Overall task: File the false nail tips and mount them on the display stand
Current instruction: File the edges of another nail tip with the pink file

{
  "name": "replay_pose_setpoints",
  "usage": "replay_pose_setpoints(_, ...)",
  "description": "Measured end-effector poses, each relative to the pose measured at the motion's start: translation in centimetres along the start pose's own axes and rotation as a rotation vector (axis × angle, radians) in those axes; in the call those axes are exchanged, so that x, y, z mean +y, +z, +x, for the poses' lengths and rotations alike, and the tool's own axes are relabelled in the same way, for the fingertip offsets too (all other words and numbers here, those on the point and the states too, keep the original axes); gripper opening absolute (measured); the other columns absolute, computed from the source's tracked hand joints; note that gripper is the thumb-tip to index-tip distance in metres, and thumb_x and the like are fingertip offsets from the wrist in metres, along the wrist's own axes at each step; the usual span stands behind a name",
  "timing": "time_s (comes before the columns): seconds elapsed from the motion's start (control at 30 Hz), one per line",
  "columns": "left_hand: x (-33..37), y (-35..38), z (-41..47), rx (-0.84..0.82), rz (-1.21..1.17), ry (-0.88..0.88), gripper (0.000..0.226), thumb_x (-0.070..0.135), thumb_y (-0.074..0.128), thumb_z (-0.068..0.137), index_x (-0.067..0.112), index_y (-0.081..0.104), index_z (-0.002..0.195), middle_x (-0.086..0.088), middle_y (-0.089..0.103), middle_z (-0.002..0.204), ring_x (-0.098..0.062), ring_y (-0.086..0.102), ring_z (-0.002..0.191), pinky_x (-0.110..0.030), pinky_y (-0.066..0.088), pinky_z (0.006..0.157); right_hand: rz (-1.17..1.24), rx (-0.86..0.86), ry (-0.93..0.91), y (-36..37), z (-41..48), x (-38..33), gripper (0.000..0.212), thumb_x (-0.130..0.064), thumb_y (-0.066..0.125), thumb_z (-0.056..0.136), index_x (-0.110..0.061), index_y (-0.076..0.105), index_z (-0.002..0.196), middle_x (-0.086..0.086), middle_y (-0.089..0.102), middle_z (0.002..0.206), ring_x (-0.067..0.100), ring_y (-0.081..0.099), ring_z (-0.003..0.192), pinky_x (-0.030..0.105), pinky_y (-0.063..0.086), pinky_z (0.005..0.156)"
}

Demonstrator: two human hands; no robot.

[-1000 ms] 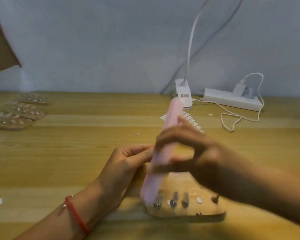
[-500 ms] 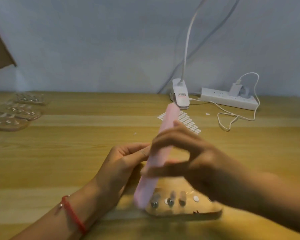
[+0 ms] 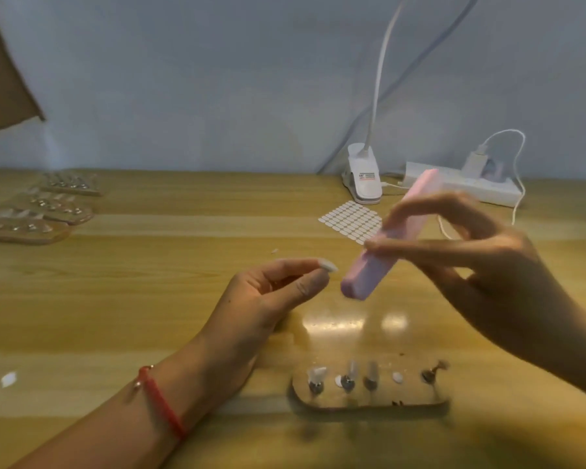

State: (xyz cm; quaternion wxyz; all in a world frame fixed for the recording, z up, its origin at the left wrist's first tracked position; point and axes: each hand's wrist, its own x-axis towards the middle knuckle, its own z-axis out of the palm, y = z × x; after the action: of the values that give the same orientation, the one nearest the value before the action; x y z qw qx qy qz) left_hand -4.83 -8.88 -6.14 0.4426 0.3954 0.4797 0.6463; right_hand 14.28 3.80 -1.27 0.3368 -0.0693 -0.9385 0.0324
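Observation:
My left hand [image 3: 268, 296] pinches a small pale false nail tip [image 3: 329, 265] between thumb and forefinger, above the wooden table. To its right, my right hand [image 3: 471, 262] grips a long pink nail file block [image 3: 383, 252], tilted with its lower end pointing toward the nail tip and a small gap between them. In front of me on the table lies the clear display stand [image 3: 420, 397] with a row of metal pegs; one peg at its left carries a nail tip [image 3: 318, 372].
A sheet of white adhesive tabs [image 3: 349, 220] lies behind the hands. A clip lamp base [image 3: 364, 181] and a white power strip [image 3: 487, 189] with cable sit at the back. Several more stands [image 3: 38, 211] lie far left. A cardboard corner [image 3: 4, 89] hangs upper left.
My right hand has swung the pink file away to the right and up, off the nail tip. My left hand has lifted and the nail tip now shows between its fingers.

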Motion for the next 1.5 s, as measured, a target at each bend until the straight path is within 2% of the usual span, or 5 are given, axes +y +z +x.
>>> replay_pose_setpoints(0.2, -0.2, -0.5, 0.2, -0.069, -0.024, -0.043, 0.028, 0.035, 0.079, 0.065, 0.026, 0.078, 0.091, -0.001, 0.075, 0.095, -0.010, 0.066, 0.093, -0.020, 0.053, 0.079, -0.158, -0.010, -0.199, 1.0, 0.7, -1.1, 0.038, -0.005, 0.051, 0.089, -0.029, 0.057, 0.118, 0.015, 0.061, 0.118, 0.025, 0.048, 0.122, 0.063, 0.031, 0.109)
replay_pose_setpoints(0.53, 0.3, -0.7, 0.1, -0.172, 0.121, -0.084, 0.039, 0.043, 0.070, 0.070, 0.024, 0.075, 0.104, -0.009, 0.071, 0.109, -0.020, 0.055, 0.101, -0.052, 0.035, 0.100, -0.244, -0.039, -0.306, 0.3, 1.3, -0.7, 0.041, -0.015, 0.052, 0.092, -0.033, 0.050, 0.128, 0.004, 0.045, 0.125, 0.022, 0.044, 0.125, 0.059, 0.020, 0.116)
replay_pose_setpoints(0.73, 0.4, -0.8, 0.2, -0.229, 0.136, -0.075, 0.026, 0.044, 0.067, 0.072, 0.030, 0.077, 0.092, 0.010, 0.069, 0.080, 0.001, 0.058, 0.074, -0.027, 0.038, 0.074, -0.266, -0.010, -0.260, -1.0, 2.1, -0.4, 0.037, -0.015, 0.051, 0.094, -0.032, 0.054, 0.127, 0.005, 0.046, 0.125, 0.022, 0.044, 0.124, 0.059, 0.024, 0.114)
replay_pose_setpoints(0.9, 0.2, -0.9, 0.2, -0.205, 0.103, -0.054, 0.039, 0.042, 0.066, 0.075, 0.016, 0.075, 0.103, -0.014, 0.070, 0.109, -0.044, 0.055, 0.107, -0.055, 0.038, 0.098, -0.203, -0.096, -0.347, 0.5, 1.5, -1.7, 0.032, -0.016, 0.054, 0.092, -0.030, 0.055, 0.121, 0.003, 0.050, 0.125, 0.019, 0.045, 0.124, 0.057, 0.024, 0.114)
replay_pose_setpoints(1.5, 0.4, -0.9, 0.0, -0.172, 0.009, -0.025, 0.013, 0.035, 0.070, 0.070, 0.022, 0.074, 0.069, 0.005, 0.063, 0.073, -0.009, 0.053, 0.075, -0.028, 0.041, 0.078, -0.110, -0.012, -0.142, 0.9, 2.0, -1.2, 0.037, -0.002, 0.053, 0.091, -0.030, 0.060, 0.114, 0.011, 0.058, 0.122, 0.022, 0.047, 0.122, 0.059, 0.032, 0.109)
